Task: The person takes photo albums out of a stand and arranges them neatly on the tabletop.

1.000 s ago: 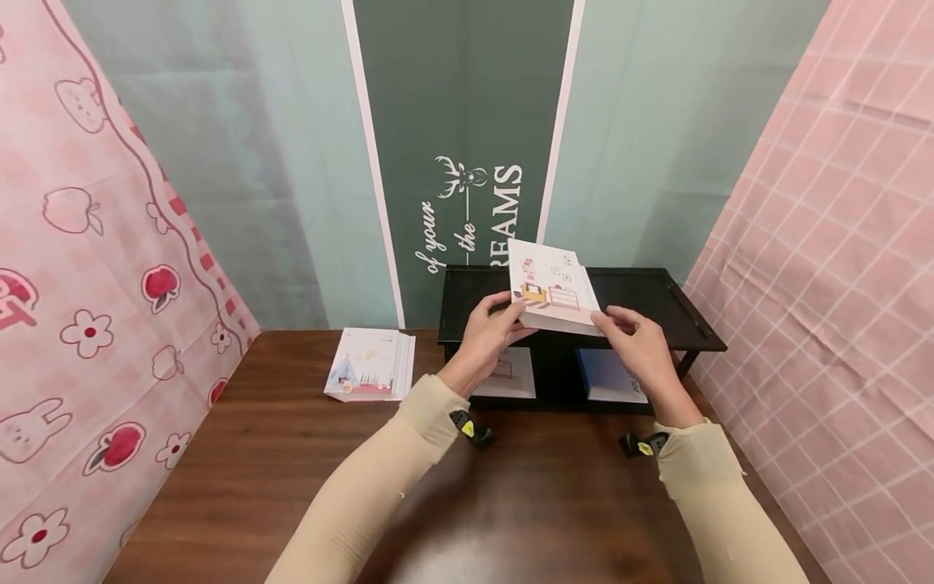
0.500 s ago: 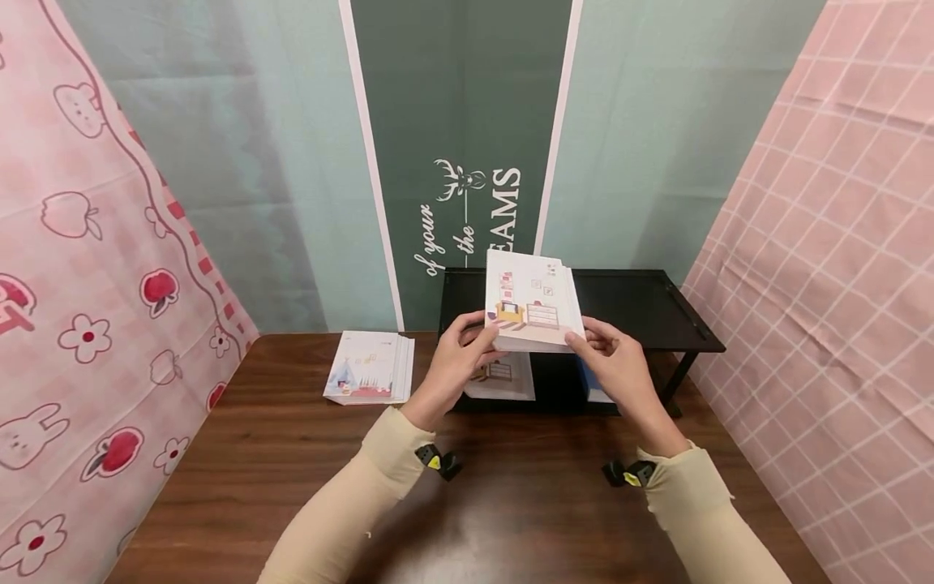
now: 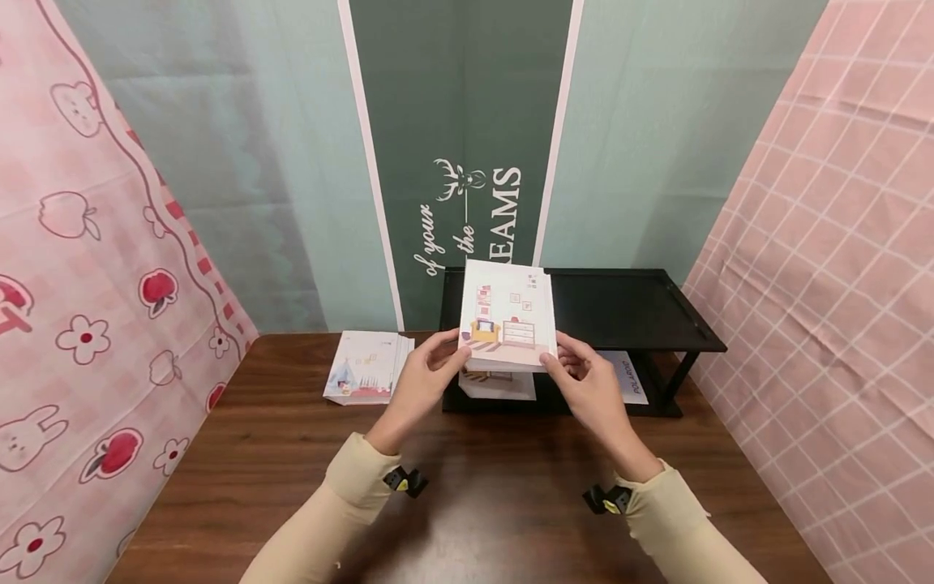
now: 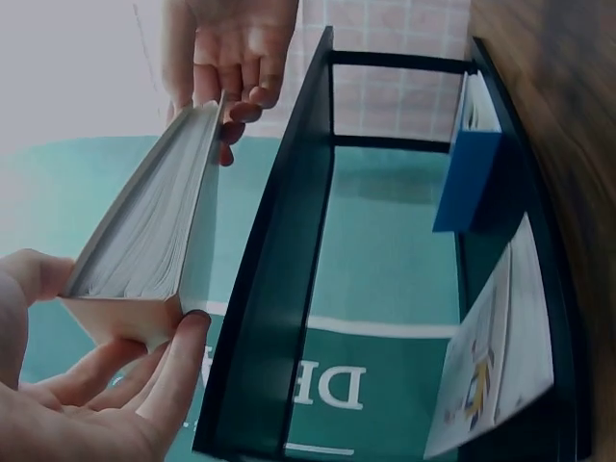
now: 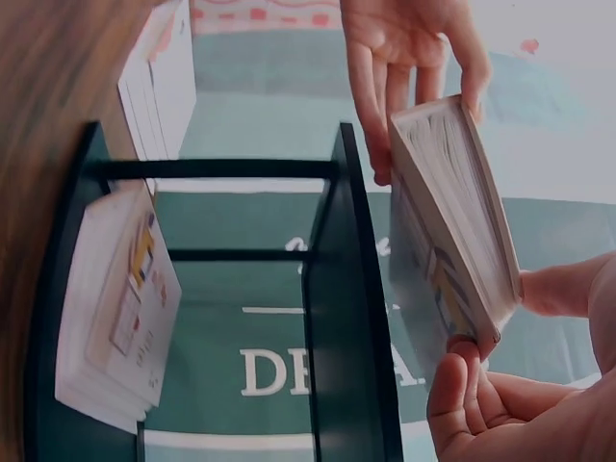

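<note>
Booth (image 3: 452, 97) — printed curtains (image 3: 109, 268), wooden table (image 3: 496, 503)

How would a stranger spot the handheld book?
Find the black two-tier rack on the wooden table. Near its top, the left hand and right hand hold a white book picturing a yellow armchair. It alone is held up; other white books rest on the table and lower tier.

Soft glare is cast on the table (image 3: 474, 543) at six o'clock in the head view; both wrist views are dimmer.
</note>
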The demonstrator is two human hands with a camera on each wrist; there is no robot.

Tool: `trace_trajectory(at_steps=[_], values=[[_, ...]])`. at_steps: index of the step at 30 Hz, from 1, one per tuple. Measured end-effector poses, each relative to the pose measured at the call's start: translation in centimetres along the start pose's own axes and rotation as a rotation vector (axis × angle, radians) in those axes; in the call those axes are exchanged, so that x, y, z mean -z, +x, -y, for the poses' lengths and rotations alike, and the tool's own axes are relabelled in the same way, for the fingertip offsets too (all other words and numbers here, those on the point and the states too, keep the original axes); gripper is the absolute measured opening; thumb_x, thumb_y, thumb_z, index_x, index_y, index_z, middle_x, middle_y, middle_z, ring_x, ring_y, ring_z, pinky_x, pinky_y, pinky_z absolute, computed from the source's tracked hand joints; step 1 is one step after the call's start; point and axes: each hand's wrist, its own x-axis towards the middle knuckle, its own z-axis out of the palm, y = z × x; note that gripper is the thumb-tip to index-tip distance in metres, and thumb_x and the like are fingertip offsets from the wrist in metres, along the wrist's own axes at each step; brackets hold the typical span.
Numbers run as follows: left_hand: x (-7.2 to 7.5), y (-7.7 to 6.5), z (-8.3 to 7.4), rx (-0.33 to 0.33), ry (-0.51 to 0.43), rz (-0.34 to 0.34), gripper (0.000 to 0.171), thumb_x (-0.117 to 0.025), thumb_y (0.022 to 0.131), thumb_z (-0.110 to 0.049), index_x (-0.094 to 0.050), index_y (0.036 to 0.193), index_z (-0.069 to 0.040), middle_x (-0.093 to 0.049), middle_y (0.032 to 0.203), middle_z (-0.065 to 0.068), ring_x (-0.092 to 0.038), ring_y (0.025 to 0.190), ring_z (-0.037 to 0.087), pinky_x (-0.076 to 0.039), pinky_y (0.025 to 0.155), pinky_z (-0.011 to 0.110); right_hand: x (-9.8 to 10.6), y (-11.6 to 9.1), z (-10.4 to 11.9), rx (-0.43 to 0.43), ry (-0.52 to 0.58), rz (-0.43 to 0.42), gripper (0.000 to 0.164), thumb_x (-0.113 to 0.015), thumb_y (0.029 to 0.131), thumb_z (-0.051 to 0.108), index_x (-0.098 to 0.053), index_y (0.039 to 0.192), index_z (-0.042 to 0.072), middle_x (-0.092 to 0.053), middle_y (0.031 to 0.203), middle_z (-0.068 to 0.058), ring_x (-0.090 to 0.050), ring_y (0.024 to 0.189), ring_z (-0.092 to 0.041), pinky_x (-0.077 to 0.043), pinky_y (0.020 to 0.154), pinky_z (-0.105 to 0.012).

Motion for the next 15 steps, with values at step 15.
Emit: trace_trajectory(at_steps=[15], values=[[2.8, -3.5, 1.9, -0.068, -0.034, -0.045, 0.048, -0.074, 0.104, -0.013, -0.061, 0.149, 0.0, -0.065, 0.145, 0.021, -0.064, 0.133, 0.034, -0.054, 0.11, 0.048, -3.4, -2.4, 0.4, 0.067, 0.08, 0.042, 0.051, -0.078, 0.102, 0.016, -0.063, 0.148, 0.002, -0.069, 0.117, -0.014, -0.063, 0.102, -0.022, -0.053, 0.088, -0.013]])
